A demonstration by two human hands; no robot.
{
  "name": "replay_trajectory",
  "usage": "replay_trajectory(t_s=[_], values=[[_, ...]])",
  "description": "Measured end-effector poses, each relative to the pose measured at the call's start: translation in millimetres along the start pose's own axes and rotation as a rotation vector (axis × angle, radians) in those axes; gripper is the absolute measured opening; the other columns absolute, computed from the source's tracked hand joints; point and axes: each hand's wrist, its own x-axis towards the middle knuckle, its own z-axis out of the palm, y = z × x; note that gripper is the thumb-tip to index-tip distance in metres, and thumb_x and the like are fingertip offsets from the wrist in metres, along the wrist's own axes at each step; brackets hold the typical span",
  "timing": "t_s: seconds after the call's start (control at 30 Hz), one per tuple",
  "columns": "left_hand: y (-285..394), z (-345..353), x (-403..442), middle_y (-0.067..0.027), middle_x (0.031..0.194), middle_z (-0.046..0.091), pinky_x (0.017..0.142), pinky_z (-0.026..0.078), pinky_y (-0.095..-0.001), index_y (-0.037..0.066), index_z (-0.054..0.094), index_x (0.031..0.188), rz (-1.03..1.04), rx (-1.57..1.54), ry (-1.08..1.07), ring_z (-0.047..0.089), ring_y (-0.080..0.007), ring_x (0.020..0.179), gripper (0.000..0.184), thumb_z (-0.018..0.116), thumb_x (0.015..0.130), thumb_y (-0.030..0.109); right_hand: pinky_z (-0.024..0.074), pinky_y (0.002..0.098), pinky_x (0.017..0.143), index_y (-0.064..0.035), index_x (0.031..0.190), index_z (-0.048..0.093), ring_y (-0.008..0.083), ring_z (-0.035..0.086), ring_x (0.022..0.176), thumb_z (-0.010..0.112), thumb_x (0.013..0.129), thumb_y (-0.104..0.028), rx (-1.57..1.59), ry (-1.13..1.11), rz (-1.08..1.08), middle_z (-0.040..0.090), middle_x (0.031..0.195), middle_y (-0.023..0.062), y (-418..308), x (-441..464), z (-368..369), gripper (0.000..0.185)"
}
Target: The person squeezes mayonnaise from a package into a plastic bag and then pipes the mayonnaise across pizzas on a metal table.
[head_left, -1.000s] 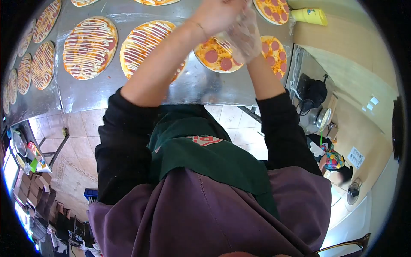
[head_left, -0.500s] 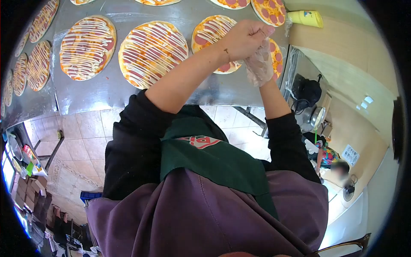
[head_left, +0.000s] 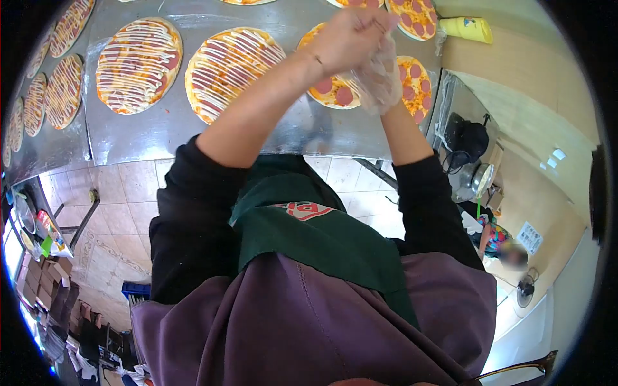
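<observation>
Metal tabletop [head_left: 132, 138] spreads beyond you, a half-hidden pizza [head_left: 339, 94] at your hands' 8 o'clock. Clear glove [head_left: 381, 82], its long axis roughly 12 to 6, covers your right hand [head_left: 376, 90]. Your bare left hand [head_left: 351, 42], at its 11 o'clock, overlaps it, fingers curled; you can't tell its grip or the right's opening.

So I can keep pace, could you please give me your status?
Left hand bare, close against right hand in clear plastic glove. Sausage pizza behind, partly hidden by both.
</observation>
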Motion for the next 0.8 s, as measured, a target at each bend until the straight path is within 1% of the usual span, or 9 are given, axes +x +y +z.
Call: replay_trajectory(t_s=[0.07,0.13,0.17,0.27,0.33,0.5,0.67,0.73,0.8], values=[[-10,17,-5,0.0047,0.073,0.056,0.063,0.043,-0.0253,0.005,0.066,0.085,-0.048,-0.049,-0.091,0.049,-0.005,0.069,0.045,0.058,0.106,0.044,0.0506,0.0246,0.069,-0.0024,0.104,0.065,0.0077,0.061,0.08,0.07,0.094,-0.015,-0.041,0.03,0.034,0.065,0.09,-0.0014,-6,-13,-3,0.017],[-14,24,-6,0.0043,0.074,0.057,0.064,0.044,-0.0252,0.004,0.067,0.088,-0.067,-0.034,-0.116,0.05,-0.0049,0.07,0.042,0.058,0.106,0.041,0.0503,0.0247,0.069,-0.002,0.103,0.064,0.0069,0.06,0.08,0.071,0.094,-0.017,-0.572,0.112,-0.215,0.065,0.09,-0.0016,-10,-26,-3,0.019],[-14,26,-6,0.0039,0.076,0.058,0.065,0.044,-0.0252,0.004,0.069,0.091,-0.086,-0.008,-0.141,0.051,-0.0048,0.071,0.039,0.058,0.106,0.039,0.0503,0.0247,0.069,-0.002,0.103,0.064,0.0069,0.06,0.08,0.071,0.094,-0.017,-0.575,0.111,-0.215,0.065,0.09,-0.0016,-10,-25,-3,0.019],[-3,14,-6,0.0031,0.079,0.059,0.066,0.044,-0.025,0.004,0.069,0.096,-0.073,-0.083,-0.059,0.051,-0.0051,0.073,0.034,0.057,0.107,0.034,0.05,0.0249,0.068,-0.0029,0.101,0.065,0.006,0.06,0.081,0.073,0.092,-0.021,-0.292,0.171,-0.012,0.066,0.092,-0.0009,-3,-11,2,0.022],[-5,-8,9,0.0029,0.076,0.059,0.064,0.044,-0.0244,0.003,0.068,0.097,-0.103,-0.124,-0.073,0.052,-0.0061,0.07,0.035,0.052,0.109,0.032,0.0496,0.0256,0.065,-0.0042,0.103,0.065,0.0056,0.06,0.08,0.074,0.091,-0.023,0.185,-0.133,-0.041,0.066,0.093,-0.0006,7,14,4,0.024],[17,-42,18,0.002,0.073,0.058,0.061,0.043,-0.0235,0.002,0.068,0.103,0.002,0.072,-0.047,0.052,-0.0056,0.067,0.036,0.049,0.111,0.033,0.0496,0.0259,0.065,-0.0041,0.102,0.066,0.0059,0.06,0.079,0.074,0.092,-0.023,0.155,-0.191,0.031,0.066,0.091,-0.0004,26,20,-12,0.023],[-20,-1,-8,0.0031,0.08,0.06,0.067,0.045,-0.025,0.004,0.07,0.098,-0.059,0.024,-0.022,0.051,-0.0054,0.073,0.032,0.057,0.107,0.031,0.0495,0.0262,0.064,-0.0041,0.101,0.066,0.0063,0.061,0.079,0.073,0.092,-0.024,0.068,-0.239,0.116,0.067,0.09,-0.0002,20,6,-18,0.023],[-14,15,-13,0.0032,0.08,0.06,0.067,0.044,-0.0249,0.004,0.07,0.098,-0.085,-0.038,-0.041,0.051,-0.0053,0.073,0.033,0.057,0.107,0.033,0.0491,0.0261,0.066,-0.0029,0.098,0.066,0.0074,0.061,0.079,0.072,0.092,-0.024,-0.386,0.124,-0.016,0.066,0.085,-0.0004,2,-26,-2,0.023],[-11,19,-14,0.0029,0.08,0.061,0.066,0.044,-0.0245,0.003,0.069,0.096,-0.159,0.087,-0.19,0.052,-0.0044,0.074,0.036,0.058,0.106,0.036,0.0491,0.0266,0.066,-0.0025,0.098,0.066,0.0076,0.062,0.08,0.072,0.092,-0.023,-0.454,0.146,-0.109,0.067,0.085,-0.0002,1,-30,0,0.022]])
